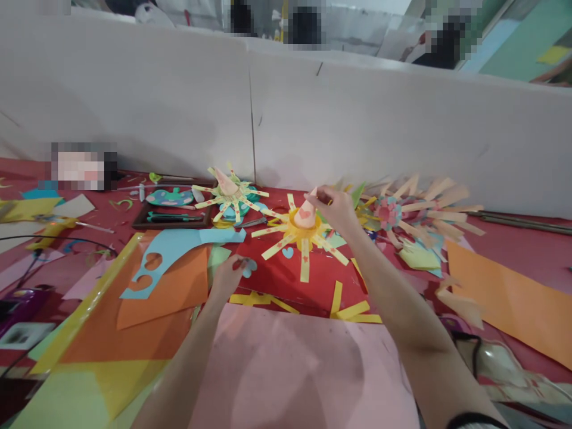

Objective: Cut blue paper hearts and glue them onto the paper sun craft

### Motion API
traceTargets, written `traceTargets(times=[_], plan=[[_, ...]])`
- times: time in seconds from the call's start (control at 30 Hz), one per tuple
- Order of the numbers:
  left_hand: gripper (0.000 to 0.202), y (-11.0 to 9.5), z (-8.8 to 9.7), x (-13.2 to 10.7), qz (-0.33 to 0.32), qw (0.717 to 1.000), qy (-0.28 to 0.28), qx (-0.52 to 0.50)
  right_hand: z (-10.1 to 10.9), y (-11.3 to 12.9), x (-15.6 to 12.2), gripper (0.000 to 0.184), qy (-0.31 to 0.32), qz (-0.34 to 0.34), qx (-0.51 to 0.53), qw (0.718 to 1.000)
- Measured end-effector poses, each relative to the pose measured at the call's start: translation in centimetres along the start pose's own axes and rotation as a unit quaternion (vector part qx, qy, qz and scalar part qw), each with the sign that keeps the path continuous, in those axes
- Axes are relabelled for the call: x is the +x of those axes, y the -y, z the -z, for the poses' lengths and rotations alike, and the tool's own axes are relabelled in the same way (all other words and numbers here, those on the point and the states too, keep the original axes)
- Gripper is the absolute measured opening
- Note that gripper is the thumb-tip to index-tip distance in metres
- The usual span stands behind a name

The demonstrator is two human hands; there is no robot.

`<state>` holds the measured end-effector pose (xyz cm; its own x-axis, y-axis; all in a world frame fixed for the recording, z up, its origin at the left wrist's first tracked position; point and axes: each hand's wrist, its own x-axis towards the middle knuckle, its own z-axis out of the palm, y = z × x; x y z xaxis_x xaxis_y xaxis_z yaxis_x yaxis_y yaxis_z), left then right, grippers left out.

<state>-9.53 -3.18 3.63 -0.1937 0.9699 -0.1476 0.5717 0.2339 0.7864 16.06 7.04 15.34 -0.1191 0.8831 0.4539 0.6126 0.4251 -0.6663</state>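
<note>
My right hand [338,207] pinches the tip of a pale pink paper cone [305,215] with a heart on its side. The cone stands upright in the middle of a yellow paper flower [305,262], whose strip petals carry small red marks. Lower and to the left, my left hand [229,275] holds a light blue paper heart [249,267] between its fingertips. Another blue heart [288,252] lies on the red surface between the two hands. A second yellow flower with a pink cone [226,185] sits farther back on the left.
Orange sheets [165,286] and a cut blue sheet [179,241] lie at left, near a yellow glue gun [53,231] with a cord. Yellow strips [353,311] and a pink sheet [295,369] are in front. A peach paper flower [429,208] stands at right. A white partition [357,119] rises behind.
</note>
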Motion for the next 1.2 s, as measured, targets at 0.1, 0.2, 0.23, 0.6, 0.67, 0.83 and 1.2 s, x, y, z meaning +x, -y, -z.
traceTargets(times=[0.1,0.2,0.23,0.6,0.67,0.83,1.2], plan=[[0.019,0.2,0.0,0.0,-0.008,1.000,0.001,-0.013,-0.5,-0.4,-2.1,0.035,0.028,-0.035,0.005,0.999],[0.021,0.1,-0.3,-0.5,-0.014,0.999,0.023,-0.045,-0.5,-0.7,-4.2,0.034,0.049,-0.055,0.014,0.997],[0.022,0.0,-0.5,-0.7,-0.013,0.997,0.041,-0.066,-0.4,-0.9,-4.9,0.034,0.052,-0.060,0.019,0.997],[0.024,-2.6,-0.2,-3.3,-0.045,0.983,-0.095,-0.147,-1.1,1.1,-8.9,0.034,0.004,-0.099,0.043,0.994],[0.022,-3.7,0.1,-4.1,-0.079,0.979,-0.102,-0.156,-1.6,1.8,-8.5,0.035,-0.016,-0.096,0.030,0.995],[0.018,-6.1,0.7,-6.6,-0.132,0.983,-0.072,-0.103,-3.1,2.2,-7.5,0.035,-0.054,-0.081,-0.028,0.995],[0.017,-4.3,-2.0,-5.2,-0.128,0.990,-0.002,-0.056,-6.4,3.1,-8.5,0.043,-0.041,-0.116,-0.146,0.982]])
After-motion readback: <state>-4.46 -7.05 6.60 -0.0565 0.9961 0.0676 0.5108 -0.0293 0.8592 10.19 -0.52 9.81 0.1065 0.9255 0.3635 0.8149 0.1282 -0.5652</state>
